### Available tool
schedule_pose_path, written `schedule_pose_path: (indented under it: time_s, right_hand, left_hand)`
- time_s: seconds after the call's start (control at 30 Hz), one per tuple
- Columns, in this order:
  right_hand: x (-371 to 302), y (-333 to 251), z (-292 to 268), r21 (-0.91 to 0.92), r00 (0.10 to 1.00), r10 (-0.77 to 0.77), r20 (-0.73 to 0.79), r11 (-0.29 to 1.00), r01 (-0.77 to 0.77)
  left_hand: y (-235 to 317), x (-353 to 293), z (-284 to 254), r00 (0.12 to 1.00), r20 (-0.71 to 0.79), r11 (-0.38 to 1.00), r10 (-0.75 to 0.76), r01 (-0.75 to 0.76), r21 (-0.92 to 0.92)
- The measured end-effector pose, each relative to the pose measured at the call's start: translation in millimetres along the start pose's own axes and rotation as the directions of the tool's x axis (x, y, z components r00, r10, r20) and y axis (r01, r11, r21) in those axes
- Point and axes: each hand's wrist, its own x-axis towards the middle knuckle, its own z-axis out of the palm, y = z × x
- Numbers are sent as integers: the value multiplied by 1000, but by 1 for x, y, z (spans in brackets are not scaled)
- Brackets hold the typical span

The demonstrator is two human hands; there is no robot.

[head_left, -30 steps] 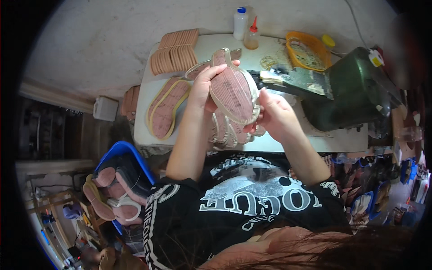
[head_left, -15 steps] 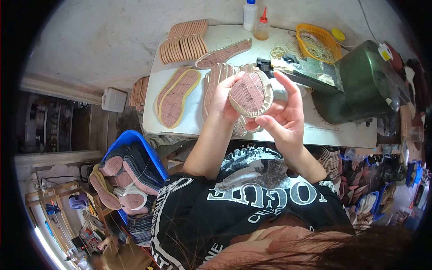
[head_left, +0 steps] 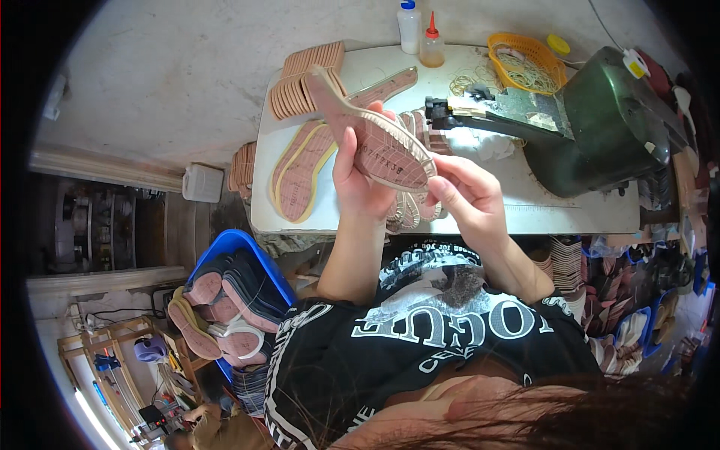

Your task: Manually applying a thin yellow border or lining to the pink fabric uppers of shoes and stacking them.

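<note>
A pinkish shoe insole [head_left: 390,154] with pale, pleated edging is held up over the table, its rounded end toward me and its narrow part pointing up and left. My left hand [head_left: 365,191] is closed around its left side and underside, some fingers hidden behind it. The thumb and fingers of my right hand [head_left: 471,196] pinch the pleated edge at the near right end. Behind and below lie more edged insoles [head_left: 409,210], partly covered by my hands. Two yellow-rimmed insoles [head_left: 296,176] rest on the table to the left.
The white table [head_left: 555,214] carries a dark green machine [head_left: 604,124] with a black head, a stack of insoles [head_left: 300,79], an orange basket [head_left: 525,56] and two bottles, one red-tipped [head_left: 432,46]. A blue bin [head_left: 251,259] of insoles stands lower left. Another person [head_left: 225,427] is behind it.
The insole has turned, so more of its length now shows toward the upper left. My right hand, apart from it with spread fingers before, has closed on its edge. The whole view has shifted slightly.
</note>
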Motion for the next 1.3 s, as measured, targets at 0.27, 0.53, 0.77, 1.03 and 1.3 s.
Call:
schedule_pose_path:
  time_s: [0.27, 0.53, 0.77, 1.03, 1.3]
  right_hand:
    - [14, -5, -24, -427, 981, -158, -110, 899, 96]
    - [27, -28, -51, -734, 993, -4, 115, 673, 88]
    - [30, -17, -41, -900, 974, -92, 205, 374, 224]
    - [48, 11, -93, 211, 944, 264, -197, 952, -222]
    - [41, 3, -51, -486, 989, 19, 144, 872, 54]
  left_hand:
    - [-11, -8, 28, 970, 123, 699, 209, -236, 675]
    - [-17, -14, 40, 962, 129, 394, 242, -219, 893]
    - [-22, -12, 41, 965, 125, 220, 229, -177, 959]
    - [-10, -5, 31, 853, 154, 107, 499, -237, 966]
    - [-24, -8, 45, 901, 111, 348, 418, -272, 897]
